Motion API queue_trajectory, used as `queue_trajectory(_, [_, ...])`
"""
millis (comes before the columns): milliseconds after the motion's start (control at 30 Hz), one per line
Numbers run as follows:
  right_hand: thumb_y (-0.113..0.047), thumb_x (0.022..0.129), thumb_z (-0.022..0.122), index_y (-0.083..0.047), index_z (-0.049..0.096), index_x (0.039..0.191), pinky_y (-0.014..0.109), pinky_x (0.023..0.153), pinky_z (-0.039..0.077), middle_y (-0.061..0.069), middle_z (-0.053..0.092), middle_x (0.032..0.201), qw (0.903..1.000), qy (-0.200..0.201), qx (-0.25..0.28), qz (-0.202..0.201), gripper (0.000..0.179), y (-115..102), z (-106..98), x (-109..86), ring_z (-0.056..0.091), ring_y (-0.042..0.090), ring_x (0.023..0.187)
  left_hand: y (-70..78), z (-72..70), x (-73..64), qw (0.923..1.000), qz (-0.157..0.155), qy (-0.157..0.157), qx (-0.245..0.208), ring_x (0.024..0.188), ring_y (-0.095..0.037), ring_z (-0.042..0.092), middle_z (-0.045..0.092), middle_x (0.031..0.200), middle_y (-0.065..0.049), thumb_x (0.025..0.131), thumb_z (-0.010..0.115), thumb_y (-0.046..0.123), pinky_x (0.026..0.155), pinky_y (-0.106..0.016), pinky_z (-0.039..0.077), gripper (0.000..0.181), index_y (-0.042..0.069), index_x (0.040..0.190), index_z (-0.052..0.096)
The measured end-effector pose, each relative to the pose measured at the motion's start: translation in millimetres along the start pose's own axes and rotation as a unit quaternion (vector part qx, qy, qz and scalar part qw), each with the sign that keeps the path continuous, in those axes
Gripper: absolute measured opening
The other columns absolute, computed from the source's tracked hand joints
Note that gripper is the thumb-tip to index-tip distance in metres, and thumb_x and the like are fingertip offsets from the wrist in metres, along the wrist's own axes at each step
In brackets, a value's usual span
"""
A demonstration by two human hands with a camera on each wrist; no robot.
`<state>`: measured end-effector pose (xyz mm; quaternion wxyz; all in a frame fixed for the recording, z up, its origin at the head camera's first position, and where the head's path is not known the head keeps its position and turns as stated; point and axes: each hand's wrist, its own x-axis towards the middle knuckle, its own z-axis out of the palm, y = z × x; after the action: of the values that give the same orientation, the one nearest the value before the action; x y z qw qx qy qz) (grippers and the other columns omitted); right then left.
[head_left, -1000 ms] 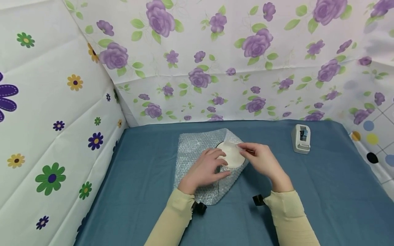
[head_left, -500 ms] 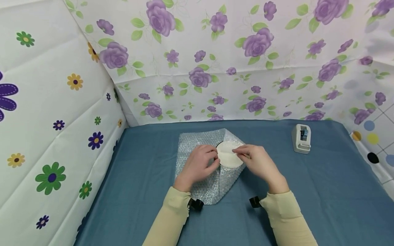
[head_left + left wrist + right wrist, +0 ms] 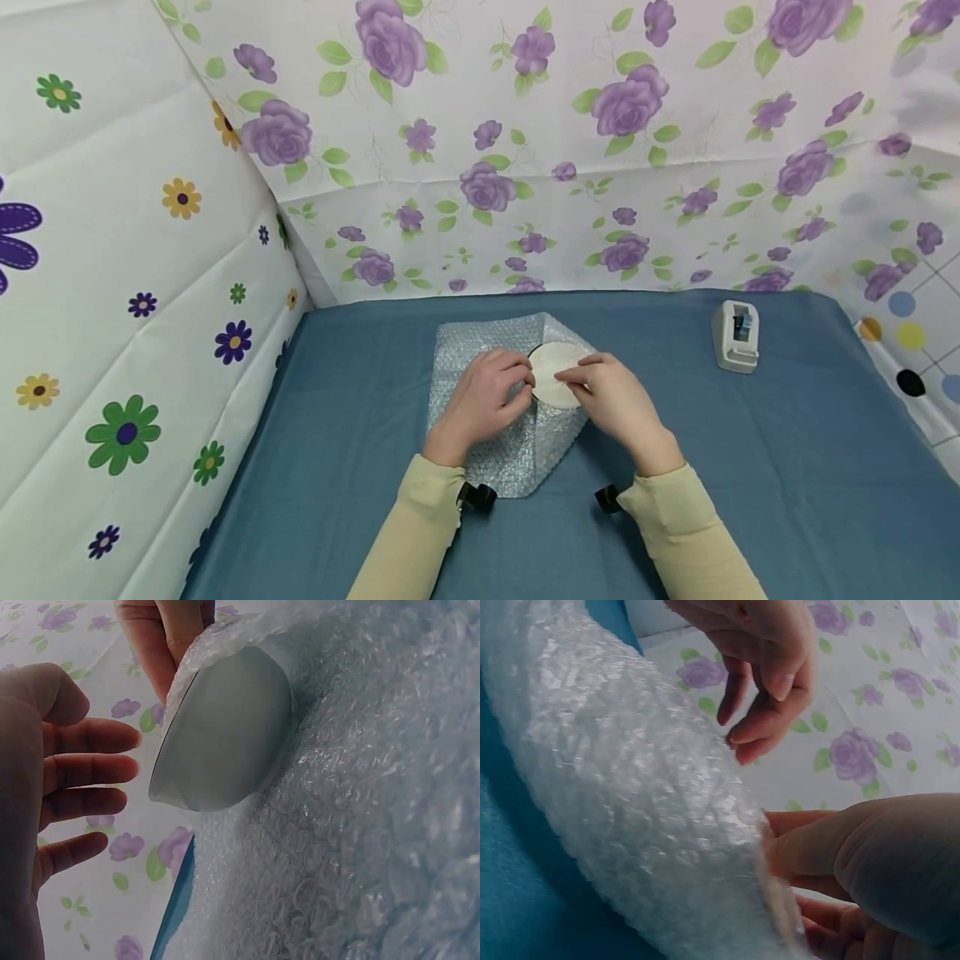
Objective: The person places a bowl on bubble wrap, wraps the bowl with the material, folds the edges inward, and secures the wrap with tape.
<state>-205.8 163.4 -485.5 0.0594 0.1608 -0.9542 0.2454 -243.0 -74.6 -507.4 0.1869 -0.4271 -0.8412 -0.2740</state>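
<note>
A sheet of bubble wrap (image 3: 513, 467) lies on the table, its right part folded up around a round cream-white dish or bowl (image 3: 555, 371) with a thin dark rim. The bowl's smooth pale inside (image 3: 232, 735) shows within the wrap in the left wrist view. My right hand (image 3: 618, 408) pinches the wrap's edge at the bowl's right side, between thumb and fingers. At the left rim is my left hand (image 3: 483, 396); in the left wrist view its fingers (image 3: 94, 737) are spread, apart from the bowl. The bowl's underside is hidden by the wrap.
A white tape dispenser (image 3: 737, 337) stands at the table's back right. Blue cloth (image 3: 352, 450) covers the table. Flowered sheets (image 3: 450, 167) hang behind it and on the left.
My right hand has moved left and slightly down over the bowl, bringing the wrap's edge along. My left hand has drawn back from over the bowl to its left rim.
</note>
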Motion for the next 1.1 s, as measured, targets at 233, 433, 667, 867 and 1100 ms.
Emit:
queue_trajectory(233, [-0.005,0.103,0.071,-0.011,0.084,0.121,0.048,0.089,0.059,0.007,0.08,0.105,0.9998,0.005,-0.019,-0.004,0.023,-3,8,0.7,0.066,0.033,0.114,-1.1,-1.0,-1.2,0.9997,-0.015,-0.019,0.001,0.106,-0.022,0.064,0.072,0.119,-0.004,0.103,0.055,0.012,0.092,-0.045,0.051,0.027,0.017,0.095,0.08])
queue_trajectory(433, [-0.004,0.101,0.073,-0.01,0.085,0.118,0.046,0.086,0.059,0.007,0.079,0.103,0.9993,0.005,-0.034,-0.016,0.022,-4,11,1.3,0.066,0.031,0.108,-0.8,-4.4,-1.1,0.9998,-0.014,-0.012,0.003,0.107,-0.024,0.066,0.073,0.119,-0.006,0.101,0.055,0.01,0.095,-0.047,0.052,0.027,0.016,0.094,0.08])
queue_trajectory(667, [-0.004,0.099,0.076,-0.011,0.086,0.114,0.047,0.086,0.059,0.007,0.079,0.099,0.9982,0.003,-0.058,-0.019,0.02,-6,14,3.2,0.068,0.03,0.102,-7.0,-12.9,-5.5,0.9993,-0.037,0.004,0.002,0.106,-0.025,0.066,0.074,0.118,-0.006,0.1,0.053,0.009,0.098,-0.05,0.052,0.029,0.013,0.097,0.082])
queue_trajectory(867, [-0.003,0.096,0.078,-0.013,0.088,0.108,0.049,0.092,0.058,0.005,0.081,0.1,0.996,-0.005,-0.084,-0.032,0.018,-8,17,8.6,0.07,0.032,0.101,-16.6,-20.7,-11.8,0.998,-0.06,0.019,0.01,0.11,-0.025,0.067,0.073,0.118,-0.004,0.102,0.051,0.009,0.099,-0.05,0.052,0.032,0.015,0.096,0.081])
queue_trajectory(1100, [0.001,0.093,0.079,-0.014,0.088,0.1,0.048,0.087,0.06,0.003,0.081,0.097,0.9923,-0.028,-0.102,-0.064,0.019,-9,16,18.0,0.073,0.03,0.094,-21.7,-26.2,-13.6,0.9973,-0.057,0.044,0.017,0.106,-0.026,0.068,0.075,0.115,-0.004,0.101,0.052,0.008,0.095,-0.051,0.054,0.031,0.016,0.094,0.08])
